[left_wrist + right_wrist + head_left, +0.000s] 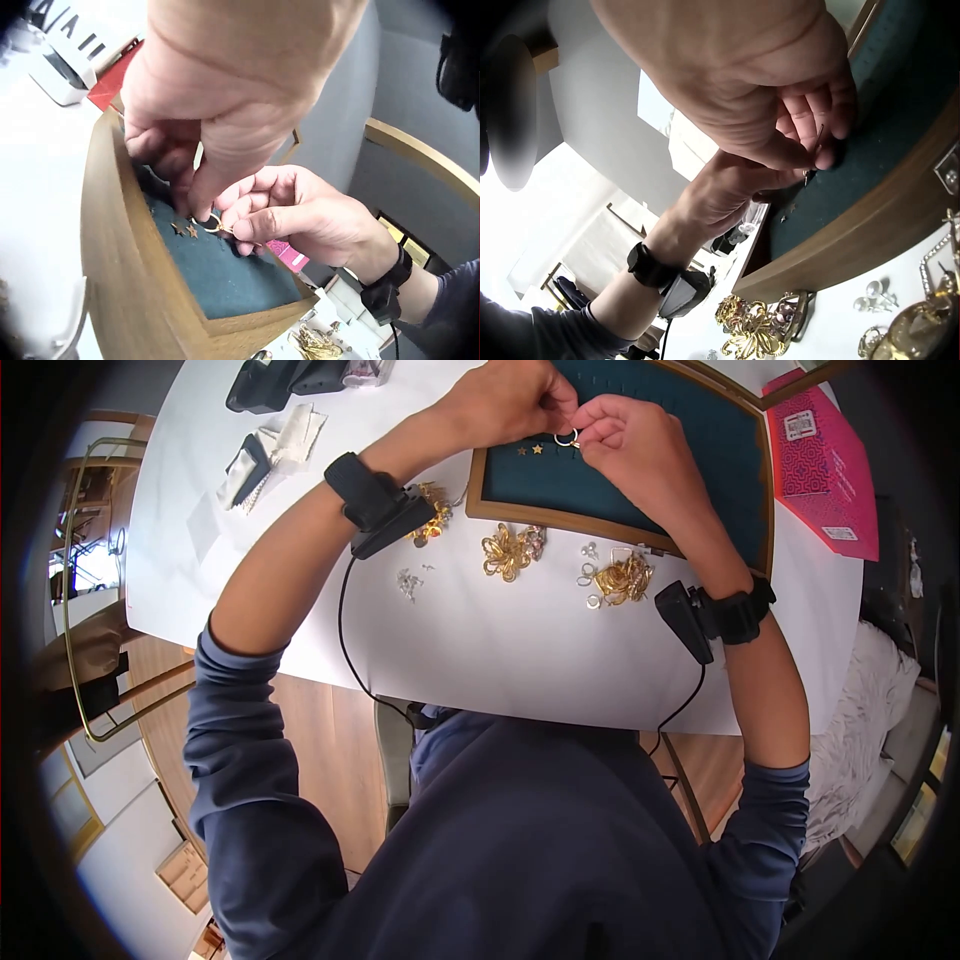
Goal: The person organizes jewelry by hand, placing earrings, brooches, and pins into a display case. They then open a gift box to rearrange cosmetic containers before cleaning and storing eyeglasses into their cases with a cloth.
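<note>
Both hands meet low over a wooden case [620,525] lined in dark teal. Thumb and fingers of my left hand [510,405] pinch one side of a small hoop earring [566,440]. At the hoop's other side, my right hand [645,455] holds it between thumb and fingertips. In the left wrist view the hoop [213,226] shows as a pale ring between the fingertips. Two small gold star earrings [193,232] sit on the lining just beside the left fingertips. The right wrist view shows a thin metal end [821,133] among the right fingers.
Along the case's front edge lie gold jewelry heaps [507,552], a gold pile with pearl-like pieces [622,578], and small clear pieces [409,582]. A pink packet [822,465] lies right of the case. Cloth pouches [298,435] and black items [262,385] are at left.
</note>
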`<action>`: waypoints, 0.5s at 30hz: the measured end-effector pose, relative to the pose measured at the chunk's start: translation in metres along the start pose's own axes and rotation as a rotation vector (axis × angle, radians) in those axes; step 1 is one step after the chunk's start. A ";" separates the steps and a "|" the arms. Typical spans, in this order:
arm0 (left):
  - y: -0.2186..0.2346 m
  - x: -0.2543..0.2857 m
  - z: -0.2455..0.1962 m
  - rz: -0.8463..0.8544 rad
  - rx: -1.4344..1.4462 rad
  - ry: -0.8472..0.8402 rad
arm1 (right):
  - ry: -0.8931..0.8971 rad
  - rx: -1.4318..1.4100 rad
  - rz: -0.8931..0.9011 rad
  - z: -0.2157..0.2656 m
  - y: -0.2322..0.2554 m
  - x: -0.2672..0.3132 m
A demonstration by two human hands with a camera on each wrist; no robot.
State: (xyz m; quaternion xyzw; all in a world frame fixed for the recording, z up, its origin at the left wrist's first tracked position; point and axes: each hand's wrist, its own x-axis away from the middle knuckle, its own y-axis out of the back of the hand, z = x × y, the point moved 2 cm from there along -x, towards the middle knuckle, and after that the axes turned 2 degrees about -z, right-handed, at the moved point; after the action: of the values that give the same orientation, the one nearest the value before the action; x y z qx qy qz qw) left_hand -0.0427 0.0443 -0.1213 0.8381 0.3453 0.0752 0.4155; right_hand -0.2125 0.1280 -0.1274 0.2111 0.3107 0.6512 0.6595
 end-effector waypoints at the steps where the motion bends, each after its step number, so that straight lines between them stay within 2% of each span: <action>1: 0.000 0.000 -0.001 -0.013 -0.021 -0.009 | 0.006 -0.017 0.002 0.000 -0.001 0.000; 5: 0.002 0.004 -0.004 0.031 -0.011 0.046 | 0.041 -0.071 0.010 0.002 -0.004 0.002; 7: 0.006 0.006 -0.006 0.062 0.016 0.073 | 0.033 0.009 -0.006 0.007 -0.002 0.004; 10: 0.001 0.005 -0.004 -0.036 0.023 0.068 | 0.052 0.001 -0.052 0.005 -0.002 0.005; 15: -0.001 0.004 -0.007 -0.032 0.051 0.046 | 0.050 -0.071 -0.033 0.002 0.006 0.008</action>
State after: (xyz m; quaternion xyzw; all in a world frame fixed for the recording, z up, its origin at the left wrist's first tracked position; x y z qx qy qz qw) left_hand -0.0425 0.0518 -0.1181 0.8409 0.3699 0.0788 0.3872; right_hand -0.2161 0.1364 -0.1227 0.1663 0.3072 0.6558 0.6692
